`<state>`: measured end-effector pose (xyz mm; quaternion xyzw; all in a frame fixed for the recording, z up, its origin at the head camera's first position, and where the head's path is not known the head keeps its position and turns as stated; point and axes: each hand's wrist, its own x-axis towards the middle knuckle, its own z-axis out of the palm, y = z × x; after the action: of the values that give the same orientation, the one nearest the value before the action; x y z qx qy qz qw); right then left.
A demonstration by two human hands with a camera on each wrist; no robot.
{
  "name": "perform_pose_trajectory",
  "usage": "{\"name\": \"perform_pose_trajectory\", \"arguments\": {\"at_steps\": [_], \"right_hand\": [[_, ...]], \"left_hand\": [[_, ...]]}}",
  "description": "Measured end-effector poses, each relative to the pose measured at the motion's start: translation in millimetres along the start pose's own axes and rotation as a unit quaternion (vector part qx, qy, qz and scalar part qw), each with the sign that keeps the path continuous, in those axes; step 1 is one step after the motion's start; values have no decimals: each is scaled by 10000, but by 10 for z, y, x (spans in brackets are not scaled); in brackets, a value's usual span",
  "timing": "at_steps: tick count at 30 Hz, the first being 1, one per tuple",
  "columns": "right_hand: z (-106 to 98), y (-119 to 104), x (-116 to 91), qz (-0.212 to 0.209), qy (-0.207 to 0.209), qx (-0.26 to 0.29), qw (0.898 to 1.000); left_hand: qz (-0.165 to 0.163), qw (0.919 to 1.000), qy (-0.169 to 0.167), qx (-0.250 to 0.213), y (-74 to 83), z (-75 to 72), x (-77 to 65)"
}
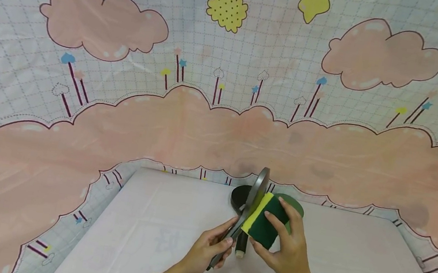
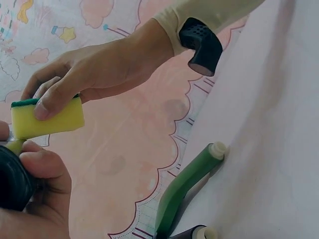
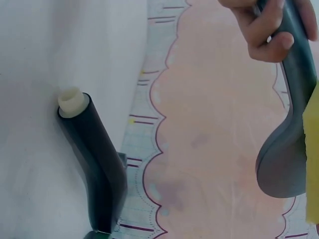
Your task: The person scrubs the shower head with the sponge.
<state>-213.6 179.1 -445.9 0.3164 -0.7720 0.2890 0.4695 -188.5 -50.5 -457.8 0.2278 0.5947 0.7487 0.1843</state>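
Note:
My left hand (image 1: 197,256) grips the handle of a grey handheld shower head (image 1: 256,190), which is tilted with its round end up and away from me. In my right hand (image 1: 291,252) is a sponge (image 1: 271,224), yellow on one side and dark green on the other. The fingers lie on its green side. Its yellow side faces the shower head's face and appears to touch it. The right wrist view shows the grey shower head (image 3: 284,164) beside the yellow edge of the sponge (image 3: 311,159).
Behind the hands, a black shower head (image 1: 238,196) and a green shower head (image 1: 297,206) lie on the white table (image 1: 150,219). Their handles end in pale connectors, seen on the green handle (image 2: 187,184) and black handle (image 3: 102,164). A patterned cloth (image 1: 202,139) hangs beyond.

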Motion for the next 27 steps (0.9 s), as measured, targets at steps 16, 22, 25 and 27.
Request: {"name": "perform_pose_trajectory", "arguments": {"at_steps": [16, 22, 25, 27], "right_hand": [[1, -78, -3, 248, 216, -115, 9994], [35, -94, -8, -241, 317, -138, 9991], [39, -86, -6, -398, 364, -182, 9984], [37, -80, -2, -435, 366, -211, 9982]], "left_hand": [[87, 9996, -193, 210, -17, -16, -77], [18, 9996, -143, 243, 6, -11, -64], [6, 9994, -110, 315, 7, -8, -65], [7, 9992, -72, 405, 0, -8, -69]]}}
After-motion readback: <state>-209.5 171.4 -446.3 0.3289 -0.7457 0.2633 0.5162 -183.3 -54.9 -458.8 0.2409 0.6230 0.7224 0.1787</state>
